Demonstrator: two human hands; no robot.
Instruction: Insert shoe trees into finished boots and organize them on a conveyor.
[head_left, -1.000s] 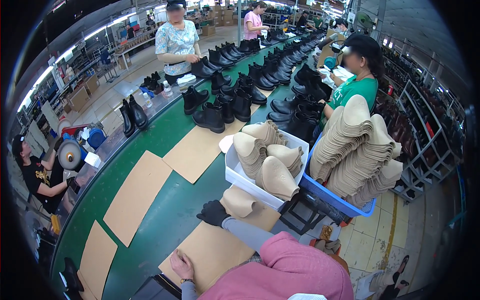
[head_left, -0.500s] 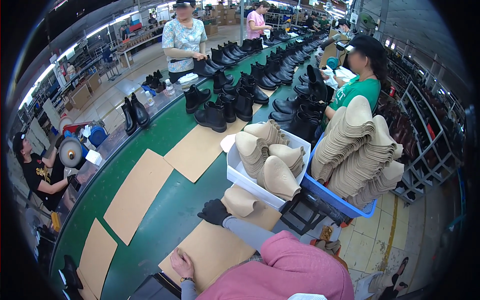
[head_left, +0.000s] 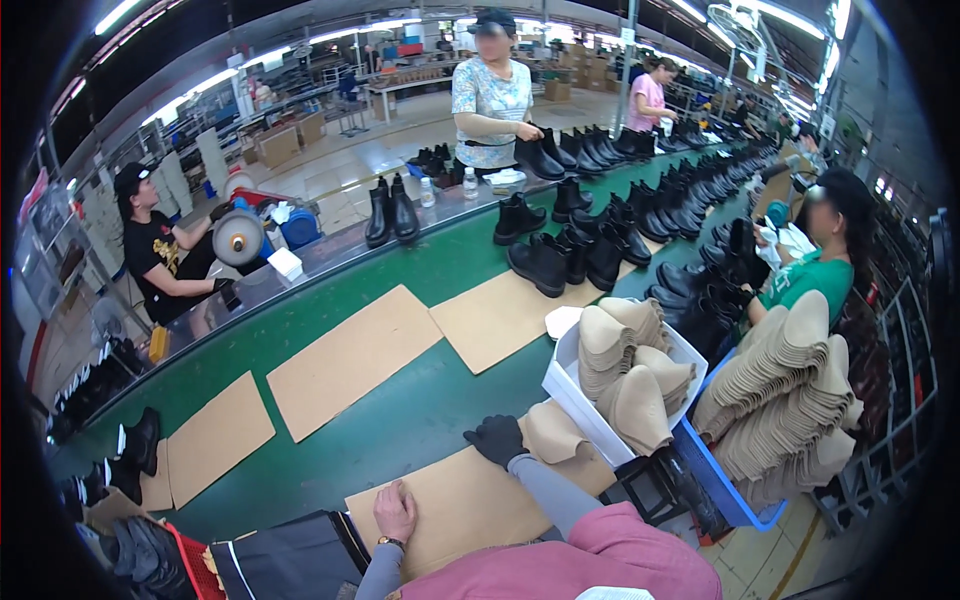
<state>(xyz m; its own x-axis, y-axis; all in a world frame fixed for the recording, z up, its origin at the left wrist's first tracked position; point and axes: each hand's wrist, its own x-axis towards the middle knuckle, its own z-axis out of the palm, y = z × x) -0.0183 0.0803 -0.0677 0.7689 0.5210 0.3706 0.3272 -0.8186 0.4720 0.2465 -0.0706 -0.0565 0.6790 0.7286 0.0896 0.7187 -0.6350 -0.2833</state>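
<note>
Your left hand (head_left: 396, 510) lies flat and bare, fingers spread, gripping nothing, on the near cardboard sheet (head_left: 470, 505) at the edge of the green belt (head_left: 400, 425). Your right hand (head_left: 497, 439), in a dark glove, rests just beyond the sheet's far edge, touching a tan curved boot piece (head_left: 553, 433); you cannot tell whether the fingers close on it. Just right of that piece stands a white bin (head_left: 585, 400) stacked with more tan pieces, and beside it a blue crate (head_left: 725, 480) holds a tall nested pile. Farther along the belt lie more cardboard sheets (head_left: 350, 355), then rows of black boots (head_left: 560, 260), with a person in a patterned top (head_left: 492, 100) behind them.
</note>
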